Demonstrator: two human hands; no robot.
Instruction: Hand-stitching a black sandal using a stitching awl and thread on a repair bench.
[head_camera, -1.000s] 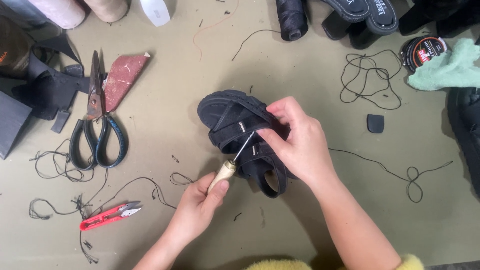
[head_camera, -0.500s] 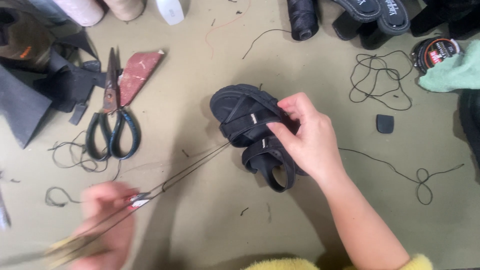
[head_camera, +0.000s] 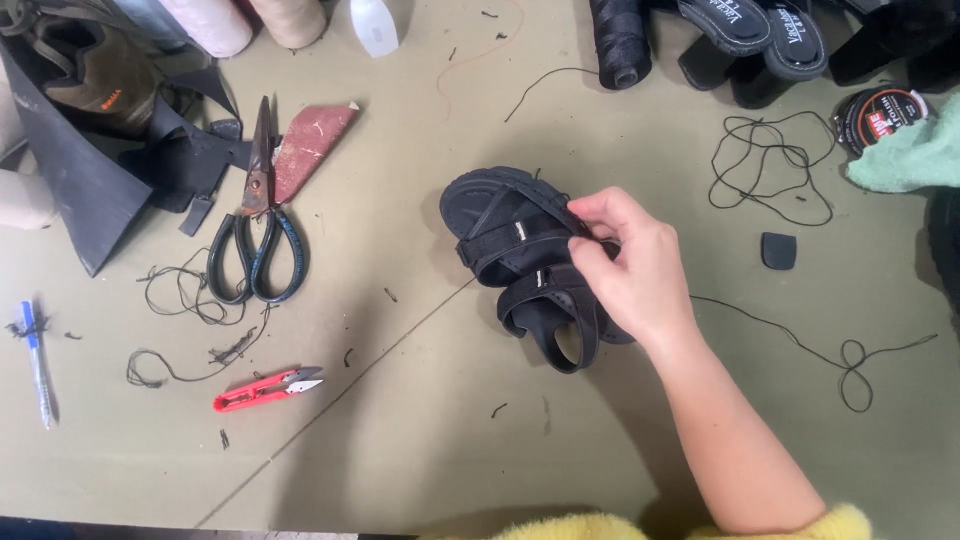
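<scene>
Tabletop (head_camera: 420, 440), olive green, fills the frame and carries every other item. Dark scrap material (head_camera: 80, 170), the largest piece, is heaped at the upper left of the frame. Black strappy sandal (head_camera: 520, 250) lies near the centre of the frame, sole against the table, heel strap toward the lower right. Right hand (head_camera: 630, 275) enters from the lower right on a bare forearm with a yellow cuff at the bottom edge; its fingers are curled closed and pinch the sandal's straps at the shoe's right side. Left hand is out of view. Thin thread (head_camera: 340, 395) runs taut and straight from the sandal diagonally down to the lower left edge of the frame. Large scissors (head_camera: 255, 230), closed, with dark handles, lie at the left of centre, blades pointing up, just beside a reddish wedge-shaped piece (head_camera: 310, 145). Tangle of black thread (head_camera: 765, 165) sits at the upper right, and a second black thread (head_camera: 850, 355) loops at the right, well apart from the sandal. Black thread spool (head_camera: 620, 40) stands at the top edge. Red thread snips (head_camera: 265, 390) lie at the lower left, near loose thread ends. Blue pen (head_camera: 38, 365) lies at the far left. Small black patch (head_camera: 778, 250) rests right of the hand.
</scene>
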